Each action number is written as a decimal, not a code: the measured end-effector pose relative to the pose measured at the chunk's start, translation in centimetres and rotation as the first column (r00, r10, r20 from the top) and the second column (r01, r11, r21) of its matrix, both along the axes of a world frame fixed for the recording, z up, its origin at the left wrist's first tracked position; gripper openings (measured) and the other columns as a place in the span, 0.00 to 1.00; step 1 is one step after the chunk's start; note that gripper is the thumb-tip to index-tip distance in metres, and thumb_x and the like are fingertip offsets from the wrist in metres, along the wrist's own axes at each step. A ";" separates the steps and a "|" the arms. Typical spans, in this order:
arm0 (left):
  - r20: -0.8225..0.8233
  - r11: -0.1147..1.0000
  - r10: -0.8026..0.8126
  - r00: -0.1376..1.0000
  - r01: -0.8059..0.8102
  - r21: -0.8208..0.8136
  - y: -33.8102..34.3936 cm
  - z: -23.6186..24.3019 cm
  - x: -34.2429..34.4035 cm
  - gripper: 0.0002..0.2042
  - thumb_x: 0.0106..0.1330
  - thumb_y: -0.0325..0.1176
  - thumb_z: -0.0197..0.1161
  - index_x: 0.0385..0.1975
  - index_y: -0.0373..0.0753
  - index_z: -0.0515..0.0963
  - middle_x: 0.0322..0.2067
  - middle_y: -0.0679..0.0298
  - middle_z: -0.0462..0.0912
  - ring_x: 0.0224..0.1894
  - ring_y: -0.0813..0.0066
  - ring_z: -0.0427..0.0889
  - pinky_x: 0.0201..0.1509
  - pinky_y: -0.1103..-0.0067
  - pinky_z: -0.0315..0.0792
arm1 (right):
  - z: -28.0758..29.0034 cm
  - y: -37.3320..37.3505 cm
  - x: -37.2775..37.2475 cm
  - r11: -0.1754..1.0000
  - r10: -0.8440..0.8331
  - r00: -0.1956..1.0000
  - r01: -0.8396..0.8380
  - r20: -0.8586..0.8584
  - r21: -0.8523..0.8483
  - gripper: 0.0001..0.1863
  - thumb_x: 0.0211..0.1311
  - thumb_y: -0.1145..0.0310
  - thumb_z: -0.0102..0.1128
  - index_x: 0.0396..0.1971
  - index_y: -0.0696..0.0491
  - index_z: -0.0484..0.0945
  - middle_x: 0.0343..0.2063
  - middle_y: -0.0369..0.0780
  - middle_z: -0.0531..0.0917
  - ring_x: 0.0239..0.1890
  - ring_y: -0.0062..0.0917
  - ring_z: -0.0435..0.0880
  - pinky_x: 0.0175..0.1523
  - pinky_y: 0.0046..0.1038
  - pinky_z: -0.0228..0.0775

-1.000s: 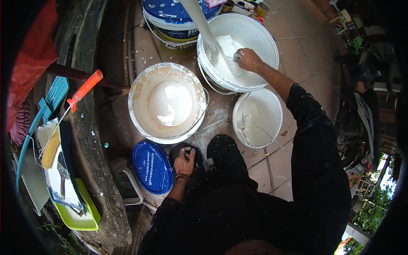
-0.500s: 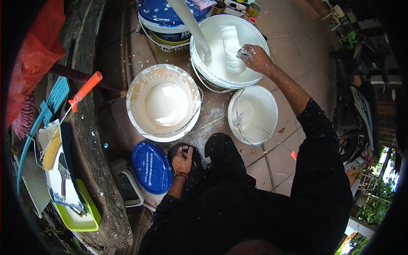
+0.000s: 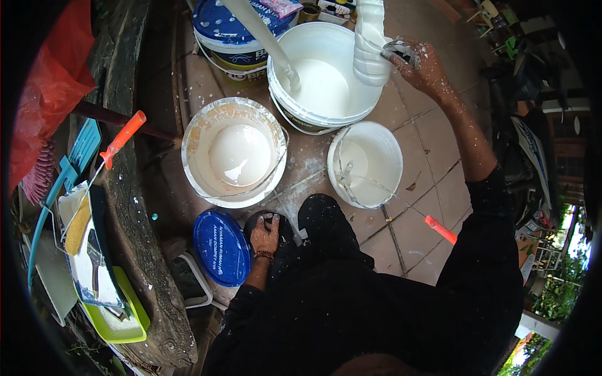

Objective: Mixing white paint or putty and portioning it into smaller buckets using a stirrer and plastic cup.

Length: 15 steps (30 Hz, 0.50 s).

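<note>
My right hand, spattered with white paint, grips a ribbed white plastic container, perhaps a cut bottle, coated in paint. It is tilted over the right rim of a large white bucket. White paint fills the bottom of that bucket, and a pale stirring stick stands in it, leaning out to the upper left. My left hand rests on my left knee, fingers loosely spread and holding nothing.
A paint-crusted bucket holds white paint. Right of it stands a smaller white pail near an orange roller handle. A blue lid lies by my left hand; a blue-lidded bucket stands behind. Roller trays line the left side.
My right hand has lifted the white plastic container out of the bucket's middle, up and right to its rim. My left hand has stayed on the knee. The view has shifted slightly.
</note>
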<state>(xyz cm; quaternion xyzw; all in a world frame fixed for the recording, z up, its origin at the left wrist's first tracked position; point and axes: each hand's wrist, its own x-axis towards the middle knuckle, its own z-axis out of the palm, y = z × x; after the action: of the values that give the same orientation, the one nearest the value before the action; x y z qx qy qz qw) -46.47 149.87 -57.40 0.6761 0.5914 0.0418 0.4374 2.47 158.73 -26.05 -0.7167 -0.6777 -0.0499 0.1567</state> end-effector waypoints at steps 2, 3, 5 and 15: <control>-0.026 0.996 0.022 0.999 -0.020 0.082 -0.6 -1.8 -0.7 0.23 0.65 0.55 0.62 0.42 0.37 0.81 0.24 0.53 0.84 0.32 0.49 0.84 0.38 0.60 0.76 | 2.7 -1.7 -1.3 0.996 -0.086 0.992 0.089 0.092 -0.028 0.12 0.60 0.69 0.68 0.42 0.58 0.85 0.44 0.49 0.86 0.40 0.37 0.87 0.49 0.33 0.79; -0.028 0.997 0.014 1.000 -0.011 0.074 -0.7 -1.6 -0.8 0.23 0.65 0.55 0.62 0.42 0.37 0.81 0.24 0.53 0.84 0.32 0.49 0.84 0.38 0.60 0.76 | 4.0 -2.9 -1.9 0.995 -0.094 0.991 0.097 0.091 -0.036 0.12 0.60 0.69 0.68 0.42 0.58 0.85 0.44 0.49 0.86 0.40 0.37 0.87 0.49 0.33 0.79; -0.029 1.000 0.012 1.000 -0.012 0.004 -0.1 -0.8 -0.3 0.24 0.65 0.55 0.62 0.42 0.38 0.81 0.25 0.53 0.84 0.32 0.49 0.84 0.38 0.61 0.75 | 5.6 -5.1 -2.8 0.969 -0.232 0.972 0.228 -0.034 -0.096 0.11 0.61 0.70 0.68 0.41 0.58 0.85 0.42 0.48 0.86 0.39 0.35 0.87 0.47 0.32 0.78; -0.003 0.999 0.015 1.000 -0.015 0.034 -0.1 0.8 0.2 0.27 0.67 0.56 0.59 0.41 0.30 0.80 0.28 0.45 0.83 0.33 0.45 0.83 0.39 0.60 0.73 | 1.3 -16.4 -6.2 0.934 -0.252 0.961 0.211 -0.114 -0.289 0.11 0.54 0.77 0.64 0.39 0.59 0.83 0.40 0.49 0.85 0.39 0.45 0.84 0.48 0.35 0.76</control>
<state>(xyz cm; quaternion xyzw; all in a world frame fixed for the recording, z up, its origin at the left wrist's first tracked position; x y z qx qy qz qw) -46.31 149.78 -56.60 0.6793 0.5962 0.0542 0.4245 -3.71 142.38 -24.70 -0.8082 -0.5750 0.0800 0.0991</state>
